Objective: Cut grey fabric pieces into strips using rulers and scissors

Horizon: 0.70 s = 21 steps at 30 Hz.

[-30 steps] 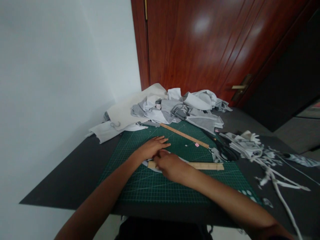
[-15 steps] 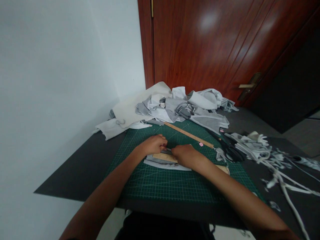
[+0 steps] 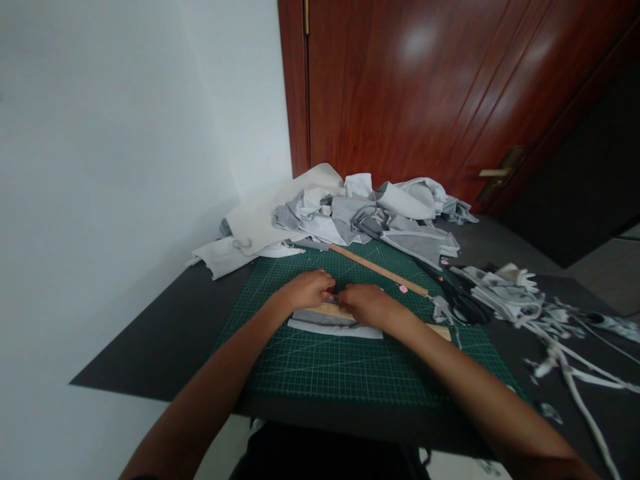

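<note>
A folded piece of grey and white fabric lies on the green cutting mat. Across it rests a wooden ruler, whose right end shows beyond my right wrist. At the fabric's far edge, my left hand is closed, fingertips pinching the cloth. Close beside it, my right hand is also closed on that edge, over the ruler. Both sets of fingertips are partly hidden, and the gap between them is small.
Another wooden ruler lies farther back on the mat. Black-handled scissors are at the right, near a heap of fabric scraps and strips. Crumpled grey and white cloth is piled at the back, before the wall and wooden door.
My right hand has shifted slightly left, closer to my left hand. The ruler on the fabric has moved a little left and away from me. My left hand is nearly still.
</note>
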Motion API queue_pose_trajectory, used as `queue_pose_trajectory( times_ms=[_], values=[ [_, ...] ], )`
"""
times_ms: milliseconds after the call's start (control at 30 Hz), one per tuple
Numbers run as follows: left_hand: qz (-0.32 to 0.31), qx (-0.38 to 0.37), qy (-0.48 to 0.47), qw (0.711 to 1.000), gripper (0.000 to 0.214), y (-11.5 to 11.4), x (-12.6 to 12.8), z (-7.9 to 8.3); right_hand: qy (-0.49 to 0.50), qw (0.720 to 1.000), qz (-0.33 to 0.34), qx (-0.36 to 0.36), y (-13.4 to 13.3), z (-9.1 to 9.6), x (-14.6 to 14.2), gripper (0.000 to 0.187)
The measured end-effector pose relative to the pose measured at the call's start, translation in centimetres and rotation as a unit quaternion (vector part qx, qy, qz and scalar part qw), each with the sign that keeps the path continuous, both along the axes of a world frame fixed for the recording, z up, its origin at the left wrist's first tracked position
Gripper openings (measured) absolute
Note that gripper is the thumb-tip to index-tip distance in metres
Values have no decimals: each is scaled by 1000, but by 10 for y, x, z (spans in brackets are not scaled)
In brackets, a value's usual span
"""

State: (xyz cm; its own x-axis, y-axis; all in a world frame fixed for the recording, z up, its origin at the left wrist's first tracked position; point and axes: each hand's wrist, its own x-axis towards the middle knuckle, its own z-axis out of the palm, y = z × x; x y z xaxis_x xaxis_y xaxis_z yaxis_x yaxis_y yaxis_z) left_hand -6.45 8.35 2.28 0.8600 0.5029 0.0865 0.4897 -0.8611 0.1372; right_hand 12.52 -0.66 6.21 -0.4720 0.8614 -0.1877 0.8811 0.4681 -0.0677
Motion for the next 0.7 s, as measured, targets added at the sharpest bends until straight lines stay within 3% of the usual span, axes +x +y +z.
queue_pose_trajectory(
  times_ms=[200, 433, 500, 600, 700],
  values=[
    [-1, 7, -2, 1000, 15, -1, 0, 2, 38, 997, 40, -50, -2, 7, 10, 22],
    [7, 0, -3, 1000, 14, -1, -1, 1, -4, 1000, 18, 13, 2, 7, 11, 21],
    [11, -2, -4, 1000, 14, 0, -1, -1, 15, 1000, 14, -21, 4, 7, 12, 19],
    [19, -2, -6, 1000, 13, 0, -1, -1, 28, 995, 16, -98, 3, 10, 14, 34],
    [23, -1, -5, 1000, 12, 0, -1, -1, 9, 992, 12, -128, -2, 16, 14, 49]
  ],
)
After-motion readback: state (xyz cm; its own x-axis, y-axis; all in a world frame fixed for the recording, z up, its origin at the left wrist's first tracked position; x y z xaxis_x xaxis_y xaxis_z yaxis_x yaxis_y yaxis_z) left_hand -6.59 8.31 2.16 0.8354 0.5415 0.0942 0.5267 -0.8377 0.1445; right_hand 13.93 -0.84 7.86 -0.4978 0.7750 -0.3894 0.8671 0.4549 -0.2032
